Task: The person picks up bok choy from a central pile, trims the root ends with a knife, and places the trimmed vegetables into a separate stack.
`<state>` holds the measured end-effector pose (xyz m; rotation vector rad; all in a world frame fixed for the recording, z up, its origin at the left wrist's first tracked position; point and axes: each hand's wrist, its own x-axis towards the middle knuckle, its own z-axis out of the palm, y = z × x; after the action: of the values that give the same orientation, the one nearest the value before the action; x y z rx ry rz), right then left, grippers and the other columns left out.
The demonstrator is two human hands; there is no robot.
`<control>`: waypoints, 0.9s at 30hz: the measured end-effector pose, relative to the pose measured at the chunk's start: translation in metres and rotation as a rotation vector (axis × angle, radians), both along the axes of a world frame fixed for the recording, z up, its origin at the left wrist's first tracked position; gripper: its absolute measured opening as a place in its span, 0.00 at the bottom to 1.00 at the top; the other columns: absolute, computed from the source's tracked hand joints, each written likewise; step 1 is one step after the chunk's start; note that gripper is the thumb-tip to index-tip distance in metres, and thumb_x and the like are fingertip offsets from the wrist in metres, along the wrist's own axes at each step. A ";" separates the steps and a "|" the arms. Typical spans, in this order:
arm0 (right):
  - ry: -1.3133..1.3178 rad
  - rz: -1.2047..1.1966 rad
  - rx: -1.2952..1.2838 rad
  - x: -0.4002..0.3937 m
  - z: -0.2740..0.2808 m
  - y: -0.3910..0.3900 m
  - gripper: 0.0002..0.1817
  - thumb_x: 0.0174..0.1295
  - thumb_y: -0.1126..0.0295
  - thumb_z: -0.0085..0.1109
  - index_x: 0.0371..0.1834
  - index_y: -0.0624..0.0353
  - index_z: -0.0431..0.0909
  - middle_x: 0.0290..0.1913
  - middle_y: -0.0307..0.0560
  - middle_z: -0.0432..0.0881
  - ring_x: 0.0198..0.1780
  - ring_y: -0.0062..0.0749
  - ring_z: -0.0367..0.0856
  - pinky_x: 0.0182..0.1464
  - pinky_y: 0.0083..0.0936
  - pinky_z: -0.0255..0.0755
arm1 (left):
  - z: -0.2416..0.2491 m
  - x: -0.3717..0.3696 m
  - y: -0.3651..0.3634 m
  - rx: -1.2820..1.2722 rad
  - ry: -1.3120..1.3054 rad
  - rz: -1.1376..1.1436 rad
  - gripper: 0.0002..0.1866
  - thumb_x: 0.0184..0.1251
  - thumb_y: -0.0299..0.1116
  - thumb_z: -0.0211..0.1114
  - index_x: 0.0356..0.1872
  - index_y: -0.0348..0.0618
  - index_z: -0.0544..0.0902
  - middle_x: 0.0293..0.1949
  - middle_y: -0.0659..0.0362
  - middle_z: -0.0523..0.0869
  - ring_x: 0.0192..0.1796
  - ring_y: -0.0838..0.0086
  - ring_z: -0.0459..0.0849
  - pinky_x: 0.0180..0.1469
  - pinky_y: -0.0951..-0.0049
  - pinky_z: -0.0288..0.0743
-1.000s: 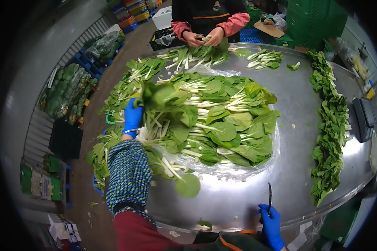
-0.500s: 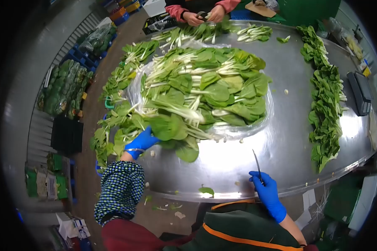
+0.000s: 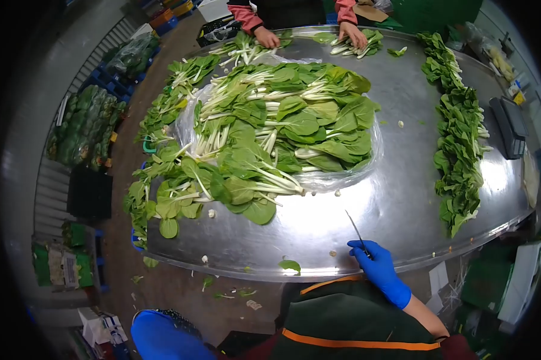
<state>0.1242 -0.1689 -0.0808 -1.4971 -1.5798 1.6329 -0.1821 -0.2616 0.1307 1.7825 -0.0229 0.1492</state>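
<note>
My right hand (image 3: 378, 270), in a blue glove, is closed around the handle of a knife (image 3: 356, 228) at the near edge of the steel table. The thin blade points up and away from me. My left hand (image 3: 168, 339) is a large blue shape low on the left, close to the camera and off the table; its fingers cannot be made out. In front lies a big pile of bok choy (image 3: 294, 117) on clear plastic film (image 3: 375, 153). Looser bok choy (image 3: 246, 186) spreads at its near left corner. A single leaf (image 3: 290, 265) rests near the front edge.
A row of bok choy (image 3: 459, 144) runs along the right of the steel table (image 3: 396, 186), beside a dark scale (image 3: 509, 127). Across the table, a co-worker's hands (image 3: 353, 36) touch bok choy. Bagged greens (image 3: 81, 129) stand on the left, beyond the floor.
My left hand has left the bok choy at the left and drawn back toward me. The co-worker's hands have moved apart, one onto a bunch. My right hand still holds the knife.
</note>
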 end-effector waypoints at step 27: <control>0.205 -0.041 -0.188 -0.038 -0.014 0.011 0.13 0.57 0.66 0.54 0.43 0.59 0.76 0.30 0.39 0.77 0.27 0.19 0.72 0.32 0.16 0.68 | -0.007 0.046 0.110 0.418 -0.139 0.666 0.18 0.63 0.38 0.52 0.53 0.45 0.74 0.46 0.51 0.79 0.42 0.63 0.80 0.44 0.66 0.73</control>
<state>0.0857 -0.1582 -0.0948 -1.3896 -1.3092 1.8880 -0.1360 -0.1511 0.1242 2.1336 0.4744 0.7935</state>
